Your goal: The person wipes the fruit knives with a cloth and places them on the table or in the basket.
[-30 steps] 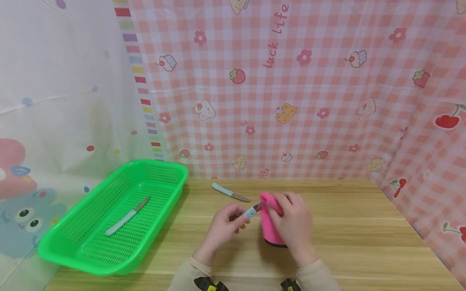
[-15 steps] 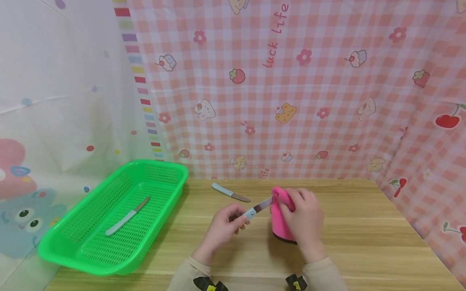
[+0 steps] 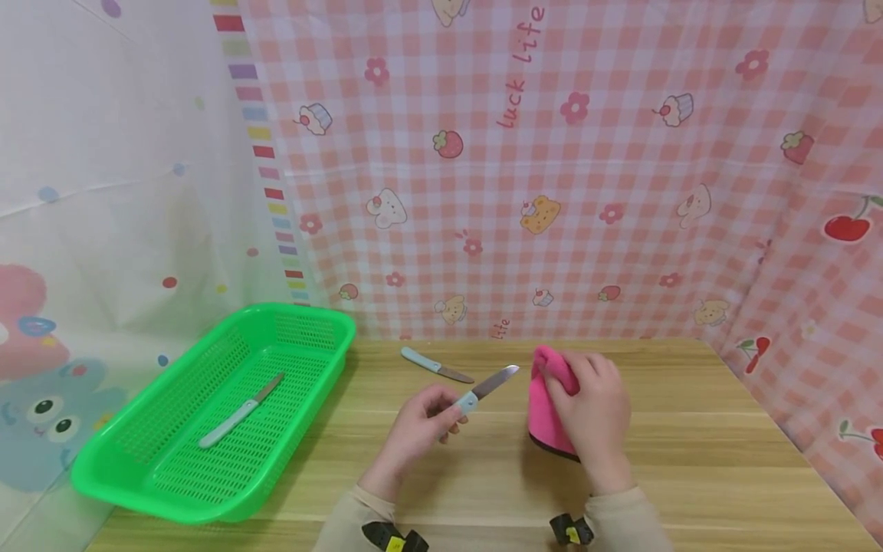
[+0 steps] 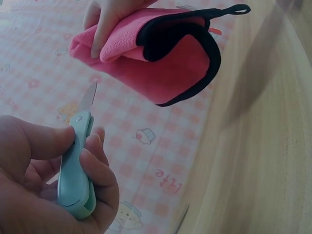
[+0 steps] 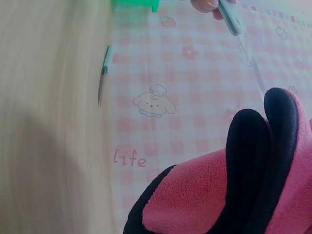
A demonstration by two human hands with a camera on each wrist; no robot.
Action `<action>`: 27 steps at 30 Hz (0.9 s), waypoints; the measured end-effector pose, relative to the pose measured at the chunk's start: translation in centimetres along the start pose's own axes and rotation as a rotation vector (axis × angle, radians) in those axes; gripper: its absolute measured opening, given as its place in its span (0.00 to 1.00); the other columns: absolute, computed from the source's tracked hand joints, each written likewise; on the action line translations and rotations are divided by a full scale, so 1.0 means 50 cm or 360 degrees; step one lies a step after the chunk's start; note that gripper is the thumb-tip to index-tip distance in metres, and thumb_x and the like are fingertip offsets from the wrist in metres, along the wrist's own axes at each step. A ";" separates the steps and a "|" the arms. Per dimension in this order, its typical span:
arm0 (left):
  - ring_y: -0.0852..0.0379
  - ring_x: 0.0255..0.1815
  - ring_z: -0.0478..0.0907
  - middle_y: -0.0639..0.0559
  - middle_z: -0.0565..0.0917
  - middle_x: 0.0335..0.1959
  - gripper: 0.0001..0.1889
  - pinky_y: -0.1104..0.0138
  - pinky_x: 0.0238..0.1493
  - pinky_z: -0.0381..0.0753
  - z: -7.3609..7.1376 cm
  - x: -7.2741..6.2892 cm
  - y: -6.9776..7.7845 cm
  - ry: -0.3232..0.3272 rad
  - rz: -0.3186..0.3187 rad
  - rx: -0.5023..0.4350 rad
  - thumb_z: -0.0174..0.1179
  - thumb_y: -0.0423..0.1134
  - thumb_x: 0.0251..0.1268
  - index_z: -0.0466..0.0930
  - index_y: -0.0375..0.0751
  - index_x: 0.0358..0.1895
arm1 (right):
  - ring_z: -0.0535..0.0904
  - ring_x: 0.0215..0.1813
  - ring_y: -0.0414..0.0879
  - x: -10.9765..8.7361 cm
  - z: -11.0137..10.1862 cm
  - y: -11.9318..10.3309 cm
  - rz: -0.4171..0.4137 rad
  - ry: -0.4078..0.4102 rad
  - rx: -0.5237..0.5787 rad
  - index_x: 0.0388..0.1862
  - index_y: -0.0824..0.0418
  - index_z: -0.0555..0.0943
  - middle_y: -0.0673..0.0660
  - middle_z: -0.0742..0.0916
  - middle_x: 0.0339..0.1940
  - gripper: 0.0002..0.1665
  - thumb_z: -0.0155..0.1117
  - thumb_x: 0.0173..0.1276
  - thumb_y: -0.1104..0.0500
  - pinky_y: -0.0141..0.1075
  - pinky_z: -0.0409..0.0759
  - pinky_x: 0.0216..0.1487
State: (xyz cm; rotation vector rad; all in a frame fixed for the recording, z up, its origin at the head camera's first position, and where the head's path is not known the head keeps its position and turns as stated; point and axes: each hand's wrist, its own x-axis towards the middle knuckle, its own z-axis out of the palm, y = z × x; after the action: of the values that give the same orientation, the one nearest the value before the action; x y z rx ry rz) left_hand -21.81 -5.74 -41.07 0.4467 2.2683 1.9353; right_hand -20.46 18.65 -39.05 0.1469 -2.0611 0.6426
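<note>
My left hand (image 3: 421,425) grips the pale blue handle of a folding knife (image 4: 75,165), its blade extended and pointing up to the right. In my right hand (image 3: 595,410) is a folded pink cloth (image 3: 548,406) with black edging and a small black hanging loop, pinched between thumb and fingers. A short gap separates the blade tip from the cloth in the head view. Behind the hands a second folding knife (image 3: 438,365) lies unfolded on the table. The right wrist view shows the cloth (image 5: 195,195) close up; the right hand itself is out of sight there.
A green perforated plastic basket (image 3: 331,368) stands on the left of the wooden table (image 3: 690,445). Another unfolded knife (image 3: 241,412) lies inside it. A pink checked curtain (image 3: 441,184) hangs behind the table's far edge.
The right hand and the cloth have moved right, off the blade, which was wrapped at its tip before and is now fully bare. The left hand has hardly moved.
</note>
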 end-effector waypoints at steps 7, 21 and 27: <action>0.56 0.31 0.77 0.47 0.84 0.34 0.07 0.67 0.31 0.75 -0.011 0.003 -0.004 0.0007 -0.0037 -0.0126 0.57 0.34 0.72 0.78 0.32 0.45 | 0.78 0.38 0.57 0.001 -0.001 -0.002 0.0020 -0.0012 0.0006 0.42 0.63 0.86 0.62 0.84 0.36 0.18 0.80 0.52 0.62 0.47 0.75 0.33; 0.57 0.31 0.75 0.45 0.83 0.36 0.11 0.67 0.32 0.75 -0.028 0.002 0.006 0.0048 -0.0034 -0.0228 0.53 0.36 0.76 0.75 0.29 0.48 | 0.78 0.38 0.57 0.001 -0.002 -0.003 0.0039 -0.0013 -0.0002 0.42 0.63 0.86 0.62 0.84 0.35 0.18 0.80 0.52 0.62 0.47 0.75 0.33; 0.56 0.33 0.75 0.46 0.83 0.37 0.08 0.68 0.31 0.74 -0.028 -0.001 0.012 0.0076 0.0051 -0.0141 0.55 0.34 0.74 0.76 0.32 0.47 | 0.77 0.37 0.57 0.001 -0.002 -0.004 0.0039 -0.0005 0.0003 0.42 0.63 0.86 0.62 0.84 0.35 0.18 0.80 0.52 0.62 0.47 0.75 0.32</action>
State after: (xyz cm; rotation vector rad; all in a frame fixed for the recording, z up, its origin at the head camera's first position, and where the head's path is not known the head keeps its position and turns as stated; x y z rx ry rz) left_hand -22.07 -6.98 -40.26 0.4330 2.2059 2.0741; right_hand -20.33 18.53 -38.90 0.1235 -2.0682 0.6596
